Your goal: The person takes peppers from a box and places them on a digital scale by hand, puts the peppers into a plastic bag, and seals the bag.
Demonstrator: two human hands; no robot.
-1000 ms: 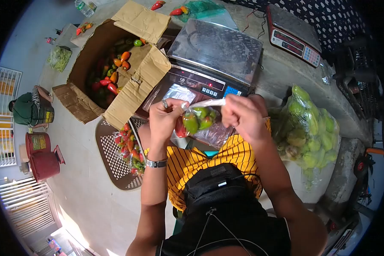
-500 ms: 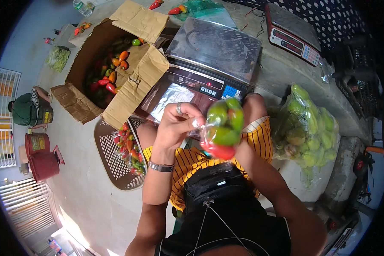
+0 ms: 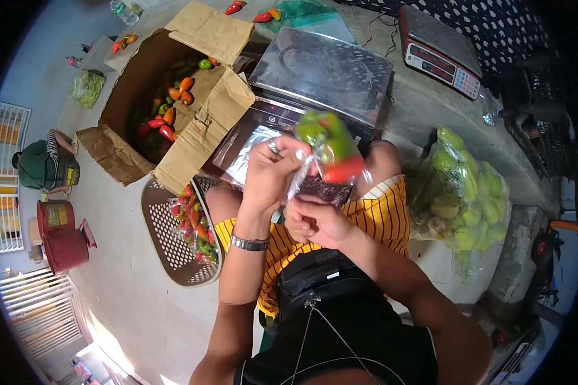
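Observation:
A clear plastic bag of peppers (image 3: 331, 144), green ones and a red one, hangs in the air above my lap, slightly blurred. My left hand (image 3: 270, 170), with a ring and a wristwatch, pinches the bag's gathered neck. Below it, my right hand (image 3: 318, 220) is closed with curled fingers; a loose strip of the plastic runs down to its fingertips. Just behind the bag stands a digital scale (image 3: 321, 74) with a metal plate and a keypad, partly covered by my hands and the bag.
An open cardboard box (image 3: 205, 106) of peppers stands left of the scale. Below it, a plastic basket (image 3: 164, 253) holds bagged peppers (image 3: 196, 224). On the right are a large bag of green vegetables (image 3: 469, 199) and a second scale (image 3: 440, 54). A person (image 3: 42, 163) bends at far left.
The bag of peppers has swung up and slightly left, turning. My right hand has come out from behind it to below my left hand, its fingers now curled at the plastic strip.

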